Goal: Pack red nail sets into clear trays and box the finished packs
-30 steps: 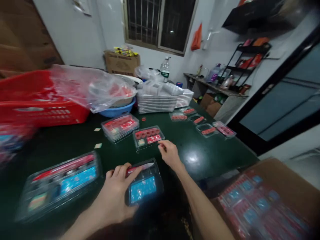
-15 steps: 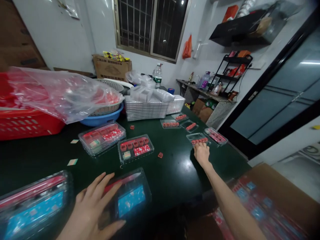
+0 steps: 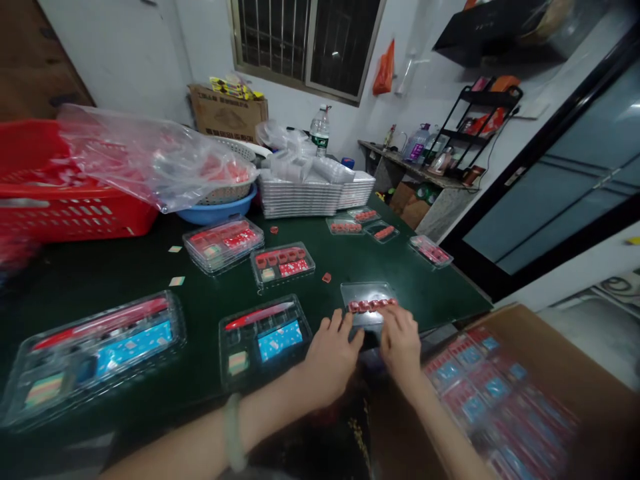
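A clear plastic tray (image 3: 367, 291) with a row of small red pieces (image 3: 373, 305) lies near the table's front edge. My right hand (image 3: 403, 343) pinches its right front corner. Beside the left front corner is my left hand (image 3: 330, 363), fingers a little apart and holding nothing; whether they touch the tray I cannot tell. To the left sits a plastic tray (image 3: 224, 327) with a red pen (image 3: 257, 315), a blue patterned packet (image 3: 280, 341) and a pad of coloured paper slips (image 3: 239, 362). A similar filled tray (image 3: 180, 320) lies further left.
Filled trays with red packets (image 3: 283, 263) stand behind, partly stacked. Clear trays with red pieces (image 3: 346, 227) lie at the back, before stacked clear plastic (image 3: 303, 200). A red basket (image 3: 95, 213) is at left. A cardboard box (image 3: 525, 327) of packed sets stands at right.
My right hand has drawn the clear tray with red pieces nearer to the front edge. My left hand has moved right, from over the tray with the blue packet to beside this tray.
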Tool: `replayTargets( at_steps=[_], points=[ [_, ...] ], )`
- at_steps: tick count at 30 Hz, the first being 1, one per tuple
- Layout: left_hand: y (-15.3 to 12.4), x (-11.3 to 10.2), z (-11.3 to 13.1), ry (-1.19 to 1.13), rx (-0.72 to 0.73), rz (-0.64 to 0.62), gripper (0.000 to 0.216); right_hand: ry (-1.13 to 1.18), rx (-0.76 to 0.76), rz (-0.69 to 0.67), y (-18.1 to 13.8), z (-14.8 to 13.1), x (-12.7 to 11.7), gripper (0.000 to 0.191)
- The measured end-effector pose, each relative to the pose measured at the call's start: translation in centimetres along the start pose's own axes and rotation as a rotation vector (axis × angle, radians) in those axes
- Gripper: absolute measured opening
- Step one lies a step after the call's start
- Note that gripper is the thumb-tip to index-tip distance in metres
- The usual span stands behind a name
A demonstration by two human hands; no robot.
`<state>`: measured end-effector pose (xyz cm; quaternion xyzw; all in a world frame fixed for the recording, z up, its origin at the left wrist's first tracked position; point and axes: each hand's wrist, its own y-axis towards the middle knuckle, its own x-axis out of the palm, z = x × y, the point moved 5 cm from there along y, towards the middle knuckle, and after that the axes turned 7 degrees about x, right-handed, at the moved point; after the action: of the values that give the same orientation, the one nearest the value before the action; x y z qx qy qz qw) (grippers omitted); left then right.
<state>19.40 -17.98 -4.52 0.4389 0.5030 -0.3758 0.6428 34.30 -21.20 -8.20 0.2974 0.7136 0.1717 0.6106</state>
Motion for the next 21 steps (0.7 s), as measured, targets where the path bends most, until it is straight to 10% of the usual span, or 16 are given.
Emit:
replayTargets(
  at_steps=[5,14,21],
  points=[
    [0.8,3.5,-0.1,0.061,-0.057,-0.033,0.067,-0.032,0.004,-0.107,-0.5,6.3,0.7,0.057],
    [-1.8,3.4,1.6,0.108,0.04,0.174,0.012,0.052,-0.096,0.08,-7.3,4.4,-2.2,0.019],
    [-6.4,-3.4,0.9,-0.025,0.02,0.517,0.015,0.162,-0.147,0.225,-4.5,-1.0,-9.9,0.025]
  ],
)
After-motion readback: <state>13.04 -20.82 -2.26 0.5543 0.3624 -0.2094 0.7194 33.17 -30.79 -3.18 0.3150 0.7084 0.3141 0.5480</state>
